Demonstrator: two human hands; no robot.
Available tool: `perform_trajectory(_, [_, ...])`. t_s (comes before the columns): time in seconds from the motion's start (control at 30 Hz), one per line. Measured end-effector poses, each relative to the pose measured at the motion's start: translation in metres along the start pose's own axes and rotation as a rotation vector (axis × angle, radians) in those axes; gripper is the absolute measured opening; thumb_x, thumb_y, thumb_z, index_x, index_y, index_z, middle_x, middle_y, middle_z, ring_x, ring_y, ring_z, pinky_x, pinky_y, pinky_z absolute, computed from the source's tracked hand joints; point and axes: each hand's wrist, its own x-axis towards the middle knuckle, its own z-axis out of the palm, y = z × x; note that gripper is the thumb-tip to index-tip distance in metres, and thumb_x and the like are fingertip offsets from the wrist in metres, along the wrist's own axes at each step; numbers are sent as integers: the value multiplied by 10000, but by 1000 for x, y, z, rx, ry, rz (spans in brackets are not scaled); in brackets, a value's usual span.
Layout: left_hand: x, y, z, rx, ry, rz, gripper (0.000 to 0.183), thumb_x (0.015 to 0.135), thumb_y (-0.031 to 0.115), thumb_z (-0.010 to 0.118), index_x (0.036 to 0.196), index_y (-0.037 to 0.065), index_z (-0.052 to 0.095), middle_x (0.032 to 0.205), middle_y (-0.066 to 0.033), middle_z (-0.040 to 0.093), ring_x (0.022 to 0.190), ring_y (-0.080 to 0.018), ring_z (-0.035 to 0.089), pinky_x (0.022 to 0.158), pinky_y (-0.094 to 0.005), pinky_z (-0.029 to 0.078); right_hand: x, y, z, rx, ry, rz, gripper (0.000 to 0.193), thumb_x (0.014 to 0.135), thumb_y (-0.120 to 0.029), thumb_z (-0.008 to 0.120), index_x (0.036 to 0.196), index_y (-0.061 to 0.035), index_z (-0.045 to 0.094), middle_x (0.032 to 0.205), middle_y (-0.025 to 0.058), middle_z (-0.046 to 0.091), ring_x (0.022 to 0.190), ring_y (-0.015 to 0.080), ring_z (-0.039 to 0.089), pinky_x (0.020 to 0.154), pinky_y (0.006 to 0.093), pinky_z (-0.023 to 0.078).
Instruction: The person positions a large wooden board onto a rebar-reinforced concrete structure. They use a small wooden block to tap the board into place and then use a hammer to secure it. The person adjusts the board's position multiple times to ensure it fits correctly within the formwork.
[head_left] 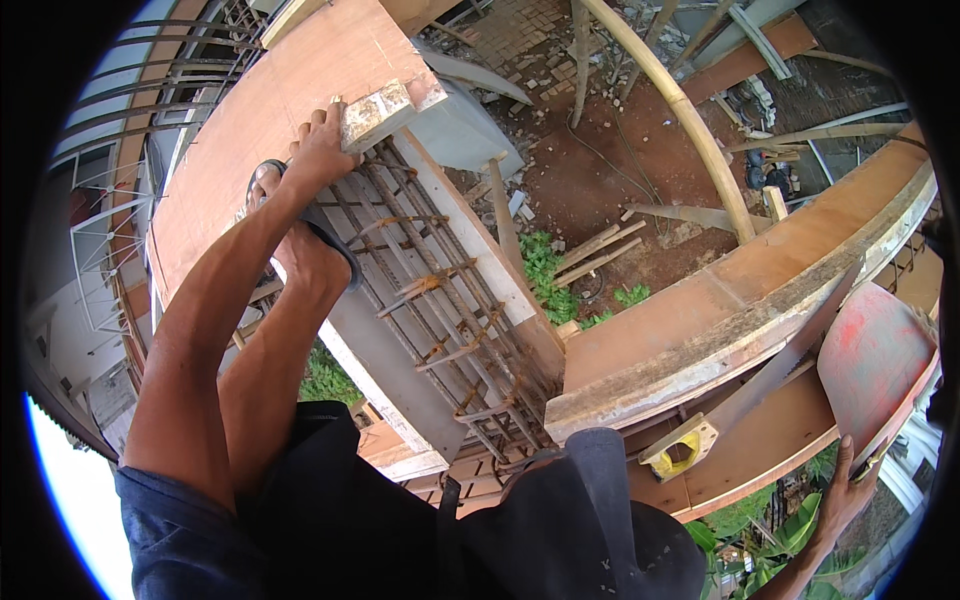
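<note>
My left hand (325, 148) is closed on the end of a short, plaster-stained timber block (375, 115). The block lies across the form over the rebar cage (430, 290), at the edge of a plywood panel (290, 80). Beside that hand, my sandalled foot (305, 255) stands at the form's edge. At the lower right, my right hand (855, 485) grips the lower rim of a worn reddish-grey curved container (875, 350); part of the grip is hidden. A handsaw (765, 395) with a yellow-edged handle opening lies on the formwork next to the container.
A curved plywood beam form (720, 290) sweeps to the right. Far below lie a dirt floor (610, 160), loose timber and rubble, with a bamboo pole (690, 110) rising beside the opening. Bent rebar (160, 80) projects at the upper left; plants (540, 265) grow below.
</note>
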Motion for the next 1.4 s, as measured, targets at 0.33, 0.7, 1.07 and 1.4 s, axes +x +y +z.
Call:
perform_trajectory(0.33, [-3, 13, 5, 35, 57, -89, 1008, 701, 201, 866, 1549, 129, 325, 1450, -159, 455, 1387, -412, 417, 1091, -625, 375, 2, -2, -3, -117, -20, 61, 807, 942, -433, 745, 1538, 4, 420, 1552, 266, 419, 1512, 421, 276, 1258, 516, 183])
perform_trajectory(0.7, [-9, 10, -17, 98, -85, 92, 1002, 775, 261, 872, 1522, 8, 254, 1416, -213, 434, 1366, -429, 424, 1012, -635, 467, -5, -10, 2, -162, 290, -120, 791, 931, -438, 746, 1524, -9, 447, 1523, 218, 474, 1414, 370, 421, 1185, 499, 321])
perform_trajectory(1.07, [-7, 3, -6, 62, 32, 169, 822, 723, 260, 836, 1372, -28, 421, 1301, -212, 518, 1260, -377, 514, 962, -570, 476, 1, -320, -33, 465, -249, -753, 520, 804, -297, 838, 1179, 16, 660, 1068, 198, 677, 959, 359, 625, 859, 483, 496])
perform_trajectory(1.4, [-18, 8, -4, -103, 190, 114, 795, 604, 106, 822, 1323, 29, 493, 1222, -160, 559, 1204, -324, 522, 1000, -472, 393, -110, -697, 222, 388, -747, -1576, 632, 807, -310, 812, 1305, 5, 585, 1218, 223, 615, 1211, 385, 558, 1003, 488, 459])
